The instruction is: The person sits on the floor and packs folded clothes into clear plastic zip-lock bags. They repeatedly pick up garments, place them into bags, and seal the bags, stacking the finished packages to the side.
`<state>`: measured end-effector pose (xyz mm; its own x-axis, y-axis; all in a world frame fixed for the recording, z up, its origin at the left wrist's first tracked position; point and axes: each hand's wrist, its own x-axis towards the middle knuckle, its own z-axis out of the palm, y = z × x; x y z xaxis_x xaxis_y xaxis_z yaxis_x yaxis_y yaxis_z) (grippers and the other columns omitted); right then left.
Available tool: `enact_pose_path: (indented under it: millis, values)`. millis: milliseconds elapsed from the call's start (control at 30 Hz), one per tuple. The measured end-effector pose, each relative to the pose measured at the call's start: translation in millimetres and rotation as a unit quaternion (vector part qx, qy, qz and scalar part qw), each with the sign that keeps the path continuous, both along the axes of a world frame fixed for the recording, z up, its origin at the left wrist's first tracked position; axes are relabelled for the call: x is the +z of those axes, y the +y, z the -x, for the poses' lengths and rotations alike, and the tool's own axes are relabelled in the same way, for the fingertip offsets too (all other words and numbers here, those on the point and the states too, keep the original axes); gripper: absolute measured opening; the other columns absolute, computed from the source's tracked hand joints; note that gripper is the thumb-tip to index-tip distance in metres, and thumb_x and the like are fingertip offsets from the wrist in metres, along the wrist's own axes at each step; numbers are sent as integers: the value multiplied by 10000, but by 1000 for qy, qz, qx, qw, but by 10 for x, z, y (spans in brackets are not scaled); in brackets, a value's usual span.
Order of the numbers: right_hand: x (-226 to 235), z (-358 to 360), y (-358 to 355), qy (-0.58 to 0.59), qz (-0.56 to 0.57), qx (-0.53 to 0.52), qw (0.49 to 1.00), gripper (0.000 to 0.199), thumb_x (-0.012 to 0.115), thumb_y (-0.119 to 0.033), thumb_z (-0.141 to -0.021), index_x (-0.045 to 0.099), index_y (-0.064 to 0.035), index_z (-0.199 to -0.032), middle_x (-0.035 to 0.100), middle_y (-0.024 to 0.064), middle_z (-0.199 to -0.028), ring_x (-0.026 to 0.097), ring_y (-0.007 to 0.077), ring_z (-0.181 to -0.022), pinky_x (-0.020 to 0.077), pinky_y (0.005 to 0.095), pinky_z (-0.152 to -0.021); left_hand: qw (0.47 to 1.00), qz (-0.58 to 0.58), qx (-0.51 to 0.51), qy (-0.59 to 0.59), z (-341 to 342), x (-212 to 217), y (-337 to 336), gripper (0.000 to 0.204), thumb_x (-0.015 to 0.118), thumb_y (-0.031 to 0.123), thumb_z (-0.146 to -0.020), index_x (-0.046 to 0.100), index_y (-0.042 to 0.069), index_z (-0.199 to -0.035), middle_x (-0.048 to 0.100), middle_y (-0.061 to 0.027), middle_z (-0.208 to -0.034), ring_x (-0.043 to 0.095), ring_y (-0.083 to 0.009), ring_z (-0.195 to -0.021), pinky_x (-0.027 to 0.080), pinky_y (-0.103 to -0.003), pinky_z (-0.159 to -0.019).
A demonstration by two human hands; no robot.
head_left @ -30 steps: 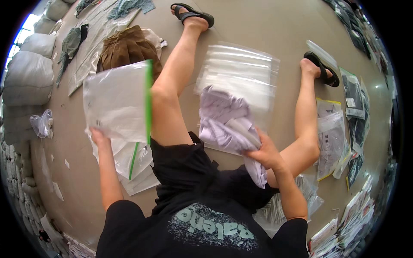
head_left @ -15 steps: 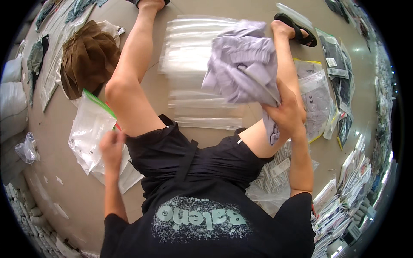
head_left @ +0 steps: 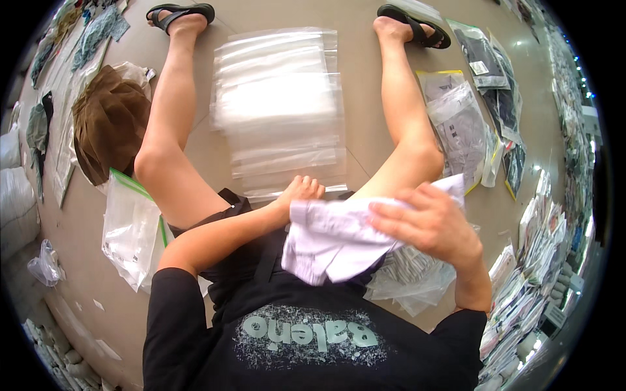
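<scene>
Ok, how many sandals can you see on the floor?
2. One black sandal is at the top left, on the left foot; the other sandal is at the top right, on the right foot.

Bare floor beyond clear bag stack, between knees.

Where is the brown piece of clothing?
In the head view, the brown garment lies on the floor at the person's left, just outside the left knee, with a green-edged clear bag right below it.
</scene>
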<state>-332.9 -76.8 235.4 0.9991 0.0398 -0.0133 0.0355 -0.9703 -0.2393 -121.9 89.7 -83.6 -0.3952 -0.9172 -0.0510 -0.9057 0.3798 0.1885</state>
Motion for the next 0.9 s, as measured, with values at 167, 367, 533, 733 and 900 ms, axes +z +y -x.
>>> enact_pose_path:
  millis: [167, 367, 533, 733, 900]
  values:
    - [-333, 35, 263, 76, -86, 28, 993, 368, 653, -158, -911, 725, -162, -1272, 694, -5, -1367, 672, 189, -1030, 521, 355, -868, 996, -6, 34, 78, -278, -9, -108, 150, 644, 132, -911, 625, 69, -1045, 667, -94, -945, 690, -284, -911, 522, -423, -761]
    - [-503, -253, 300, 84, -121, -55, 988, 403, 665, -42, -861, 734, -90, -1256, 546, 174, -1577, 681, 247, -1018, 530, 392, -893, 962, 19, 77, 260, -740, 635, -353, 146, 701, 120, -963, 648, 64, -1087, 683, -108, -910, 698, -349, -826, 562, -464, -746]
    - [-828, -252, 322, 87, -67, -86, 990, 388, 664, -77, -856, 705, -25, -1238, 521, 231, -1577, 701, 284, -1032, 555, 414, -900, 963, 3, -25, 268, -745, 1325, -400, 135, 758, 180, -943, 685, 66, -940, 651, -89, -813, 693, -313, -760, 547, -455, -669]
    - [-760, -368, 458, 134, 1, -55, 989, 162, 700, -150, -884, 763, -52, -996, 662, 76, -1143, 695, 228, -1001, 534, 365, -857, 970, 48, -110, 213, -727, 1722, -267, 143, 732, 149, -846, 597, 104, -852, 561, -46, -777, 626, -251, -733, 503, -399, -678]
    - [-860, -180, 552, 124, -6, -87, 988, 110, 706, -180, -900, 798, -123, -888, 703, 25, -1020, 706, 234, -1007, 521, 374, -833, 980, 12, -102, 173, -930, 1719, -72, 189, 780, 139, -859, 598, 95, -832, 579, -59, -776, 617, -262, -732, 492, -401, -679]
